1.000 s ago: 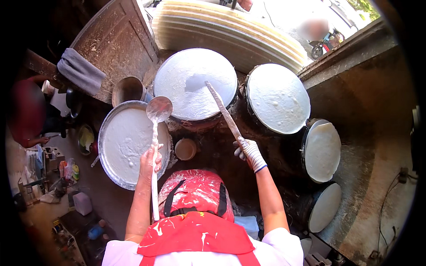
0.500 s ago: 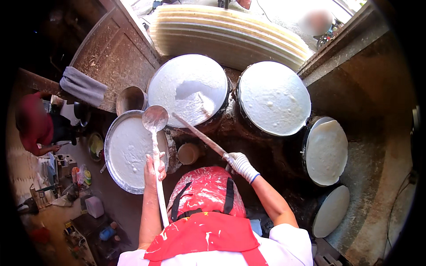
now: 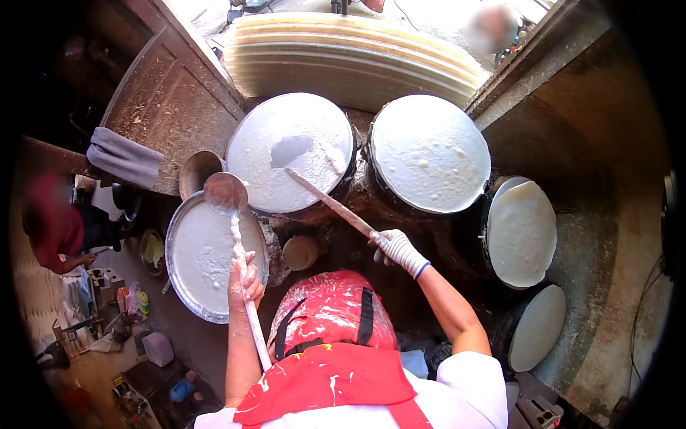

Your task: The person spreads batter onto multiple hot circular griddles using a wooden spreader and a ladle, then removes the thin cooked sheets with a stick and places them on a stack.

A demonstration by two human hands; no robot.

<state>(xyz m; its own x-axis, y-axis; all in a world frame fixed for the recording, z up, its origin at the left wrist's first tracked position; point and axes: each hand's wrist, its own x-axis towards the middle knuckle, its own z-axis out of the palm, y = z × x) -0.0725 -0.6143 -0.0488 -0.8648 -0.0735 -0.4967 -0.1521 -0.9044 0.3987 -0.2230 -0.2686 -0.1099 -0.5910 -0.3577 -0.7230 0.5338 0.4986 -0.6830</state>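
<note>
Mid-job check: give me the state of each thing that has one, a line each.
Left hand: bare, closed around the ladle
Right hand: gloved, closed around the wooden stick
Ladle: upright, handle smeared white
Front pan: coated with white paste, one grey patch showing
Wooden stick: slanted, tip over the front pan
Basin: holding white paste
Upper-right pale sheet: bubbled, lying flat
Grey towel: draped
Red apron: splattered white

The mixture [image 3: 209, 250] is white, the apron [image 3: 307, 382] red with white splashes, the cloth [image 3: 125, 157] grey.
</note>
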